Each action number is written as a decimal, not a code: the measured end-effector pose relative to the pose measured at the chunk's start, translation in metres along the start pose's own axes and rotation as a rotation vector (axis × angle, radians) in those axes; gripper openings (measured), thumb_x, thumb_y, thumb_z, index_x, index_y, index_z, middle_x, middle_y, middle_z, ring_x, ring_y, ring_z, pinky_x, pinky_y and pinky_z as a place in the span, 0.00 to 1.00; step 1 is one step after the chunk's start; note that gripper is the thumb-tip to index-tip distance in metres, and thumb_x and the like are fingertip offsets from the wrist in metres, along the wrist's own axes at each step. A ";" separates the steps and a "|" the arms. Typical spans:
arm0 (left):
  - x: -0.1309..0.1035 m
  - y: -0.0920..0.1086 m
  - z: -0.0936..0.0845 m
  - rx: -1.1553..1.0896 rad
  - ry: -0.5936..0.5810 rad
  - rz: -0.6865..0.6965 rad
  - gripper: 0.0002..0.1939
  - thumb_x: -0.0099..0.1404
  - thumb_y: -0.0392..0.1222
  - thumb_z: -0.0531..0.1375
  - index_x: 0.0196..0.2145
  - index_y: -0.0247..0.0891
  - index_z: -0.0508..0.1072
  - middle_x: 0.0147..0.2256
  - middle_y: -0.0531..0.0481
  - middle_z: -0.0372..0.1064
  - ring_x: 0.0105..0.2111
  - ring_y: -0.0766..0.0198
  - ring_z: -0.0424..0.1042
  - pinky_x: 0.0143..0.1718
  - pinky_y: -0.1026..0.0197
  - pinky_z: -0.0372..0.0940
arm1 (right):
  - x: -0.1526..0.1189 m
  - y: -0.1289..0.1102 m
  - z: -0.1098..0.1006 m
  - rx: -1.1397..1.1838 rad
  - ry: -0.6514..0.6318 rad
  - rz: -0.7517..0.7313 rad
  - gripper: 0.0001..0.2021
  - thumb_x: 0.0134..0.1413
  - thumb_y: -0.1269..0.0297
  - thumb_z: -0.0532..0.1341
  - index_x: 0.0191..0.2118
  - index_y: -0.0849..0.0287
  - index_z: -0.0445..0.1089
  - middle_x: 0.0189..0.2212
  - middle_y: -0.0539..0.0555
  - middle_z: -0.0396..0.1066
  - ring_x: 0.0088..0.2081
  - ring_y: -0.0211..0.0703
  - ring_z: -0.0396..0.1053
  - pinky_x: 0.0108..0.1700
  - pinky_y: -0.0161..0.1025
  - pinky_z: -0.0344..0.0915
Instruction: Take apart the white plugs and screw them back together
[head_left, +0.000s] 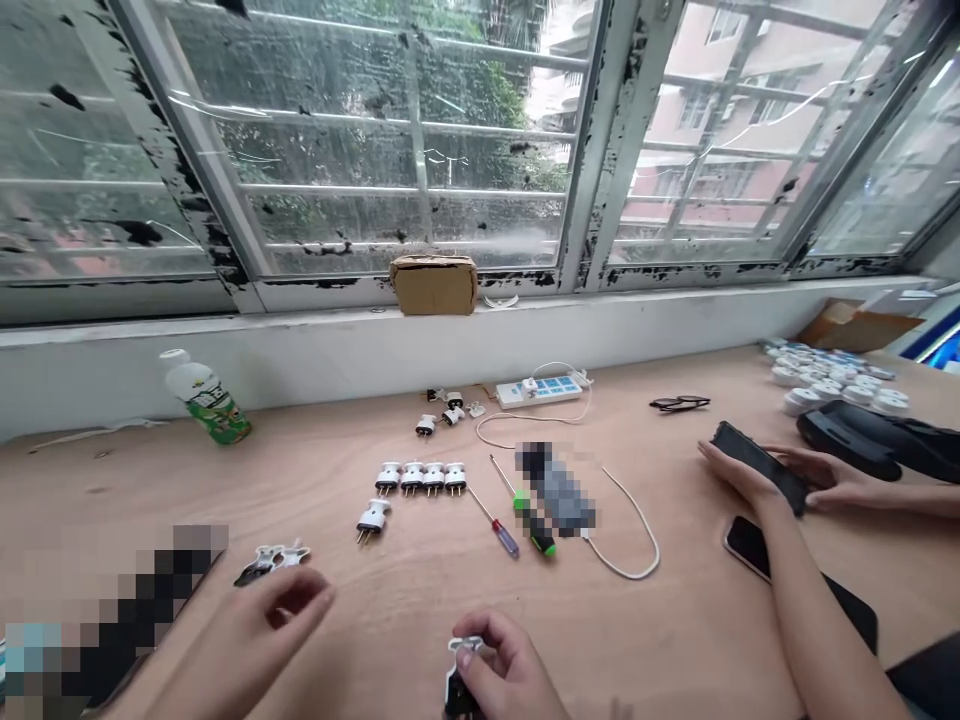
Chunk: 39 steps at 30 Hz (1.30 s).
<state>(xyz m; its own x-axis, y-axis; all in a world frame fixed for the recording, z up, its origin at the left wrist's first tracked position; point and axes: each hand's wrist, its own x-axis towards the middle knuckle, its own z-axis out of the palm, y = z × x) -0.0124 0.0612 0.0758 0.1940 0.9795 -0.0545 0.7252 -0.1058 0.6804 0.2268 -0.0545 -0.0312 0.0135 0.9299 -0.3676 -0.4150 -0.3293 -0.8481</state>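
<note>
My right hand [506, 665] pinches an opened plug [459, 680], a white shell half with black inside, low at the centre. My left hand [281, 620] is curled above the table at the lower left, thumb near the fingers; whether anything is between the fingertips cannot be made out. Just behind it lie white shell pieces [289, 556] with a black part. Several white-and-black plugs [412, 477] stand in a row at mid-table, with a single plug [373, 517] in front of them. More plugs and parts [450, 415] sit farther back.
Two screwdrivers [504, 538] [541, 530] lie right of the plugs, beside a pixelated device with a white cable [654, 560]. Behind are a power strip [540, 390] and a bottle [206, 397]. At right, another person's hands [750, 475] hold a phone [761, 468].
</note>
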 end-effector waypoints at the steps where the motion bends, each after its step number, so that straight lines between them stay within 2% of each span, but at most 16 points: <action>1: -0.007 0.008 0.012 -0.138 -0.102 0.022 0.17 0.56 0.58 0.63 0.28 0.41 0.76 0.27 0.53 0.75 0.29 0.60 0.71 0.29 0.64 0.64 | 0.001 0.000 0.001 0.000 -0.014 0.003 0.35 0.36 0.32 0.68 0.40 0.57 0.66 0.20 0.45 0.67 0.20 0.36 0.67 0.24 0.32 0.60; 2: -0.012 0.013 0.026 -0.266 -0.180 0.009 0.18 0.56 0.59 0.63 0.29 0.40 0.77 0.27 0.52 0.74 0.29 0.60 0.71 0.29 0.64 0.64 | 0.003 0.000 0.002 -0.002 -0.029 -0.007 0.35 0.37 0.33 0.68 0.41 0.58 0.66 0.20 0.46 0.68 0.21 0.37 0.68 0.25 0.34 0.62; 4: -0.021 0.020 0.053 -0.492 -0.225 -0.061 0.19 0.55 0.59 0.66 0.29 0.38 0.76 0.24 0.52 0.71 0.27 0.62 0.69 0.29 0.63 0.66 | 0.004 -0.002 0.004 -0.022 -0.057 -0.048 0.34 0.38 0.39 0.71 0.44 0.59 0.67 0.25 0.49 0.72 0.27 0.40 0.72 0.32 0.37 0.67; 5: -0.024 0.021 0.065 -0.586 -0.225 -0.100 0.19 0.53 0.58 0.67 0.29 0.38 0.76 0.24 0.52 0.70 0.27 0.62 0.69 0.29 0.62 0.66 | 0.005 -0.004 0.006 -0.041 -0.068 -0.071 0.33 0.38 0.45 0.73 0.47 0.60 0.67 0.29 0.52 0.73 0.32 0.42 0.73 0.36 0.39 0.68; 7: -0.028 0.020 0.083 -0.759 -0.158 -0.176 0.23 0.50 0.58 0.70 0.37 0.38 0.78 0.29 0.51 0.73 0.28 0.62 0.71 0.31 0.61 0.68 | 0.005 -0.008 0.009 -0.100 -0.095 -0.101 0.33 0.38 0.57 0.75 0.52 0.60 0.67 0.38 0.55 0.75 0.41 0.46 0.75 0.45 0.42 0.69; 9: -0.030 0.018 0.092 -0.834 -0.136 -0.218 0.25 0.50 0.56 0.71 0.41 0.38 0.79 0.34 0.48 0.77 0.34 0.58 0.74 0.38 0.58 0.70 | 0.005 -0.013 0.013 -0.149 -0.134 -0.103 0.36 0.38 0.66 0.74 0.57 0.59 0.64 0.43 0.57 0.74 0.46 0.49 0.74 0.49 0.43 0.68; 11: -0.030 0.016 0.096 -0.869 -0.137 -0.224 0.22 0.50 0.55 0.71 0.39 0.38 0.81 0.36 0.45 0.78 0.39 0.55 0.75 0.43 0.57 0.70 | 0.004 -0.015 0.019 -0.169 -0.150 -0.109 0.39 0.39 0.70 0.71 0.60 0.58 0.60 0.44 0.57 0.74 0.46 0.50 0.74 0.49 0.44 0.68; 16: -0.025 0.004 0.097 -0.945 -0.157 -0.145 0.15 0.52 0.50 0.72 0.33 0.37 0.81 0.38 0.45 0.78 0.40 0.55 0.75 0.44 0.57 0.69 | 0.005 -0.014 0.032 -0.290 -0.082 -0.170 0.37 0.41 0.72 0.68 0.60 0.57 0.57 0.43 0.56 0.72 0.46 0.49 0.73 0.48 0.43 0.69; 23: -0.019 -0.002 0.099 -1.044 -0.302 -0.052 0.13 0.54 0.46 0.72 0.34 0.36 0.82 0.34 0.46 0.77 0.38 0.57 0.75 0.42 0.58 0.68 | 0.006 -0.008 0.041 -0.336 -0.090 -0.231 0.35 0.43 0.70 0.67 0.59 0.56 0.59 0.50 0.60 0.72 0.54 0.53 0.70 0.54 0.46 0.67; 27: -0.020 -0.004 0.099 -1.028 -0.269 -0.077 0.14 0.54 0.48 0.71 0.34 0.35 0.82 0.35 0.44 0.78 0.39 0.55 0.76 0.44 0.56 0.69 | 0.007 -0.002 0.041 -0.366 -0.041 -0.265 0.34 0.44 0.68 0.68 0.59 0.57 0.61 0.48 0.60 0.73 0.51 0.53 0.72 0.53 0.46 0.68; 32: -0.023 -0.005 0.100 -0.982 -0.216 -0.073 0.14 0.56 0.48 0.70 0.35 0.35 0.80 0.36 0.43 0.78 0.39 0.55 0.75 0.44 0.56 0.69 | 0.008 0.003 0.037 -0.418 -0.075 -0.272 0.33 0.47 0.69 0.67 0.60 0.57 0.60 0.51 0.61 0.72 0.53 0.52 0.71 0.55 0.45 0.68; 36: -0.025 -0.005 0.101 -0.985 -0.182 -0.075 0.14 0.57 0.48 0.69 0.37 0.36 0.78 0.36 0.46 0.76 0.38 0.58 0.74 0.43 0.58 0.68 | 0.007 0.001 0.039 -0.368 -0.098 -0.273 0.31 0.51 0.69 0.65 0.61 0.56 0.58 0.54 0.62 0.70 0.56 0.51 0.69 0.57 0.46 0.66; 39: -0.025 -0.005 0.099 -1.038 -0.194 -0.089 0.19 0.55 0.47 0.71 0.42 0.38 0.76 0.34 0.49 0.75 0.37 0.60 0.73 0.42 0.59 0.69 | 0.006 -0.001 0.043 -0.283 -0.114 -0.244 0.31 0.50 0.68 0.67 0.60 0.55 0.59 0.56 0.62 0.69 0.58 0.52 0.68 0.59 0.47 0.65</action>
<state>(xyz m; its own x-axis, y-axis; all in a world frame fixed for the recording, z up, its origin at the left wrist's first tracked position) 0.0448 0.0207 0.0012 0.3364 0.9228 -0.1879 -0.1607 0.2528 0.9541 0.1876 -0.0418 -0.0161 -0.0274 0.9934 -0.1112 -0.1442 -0.1140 -0.9830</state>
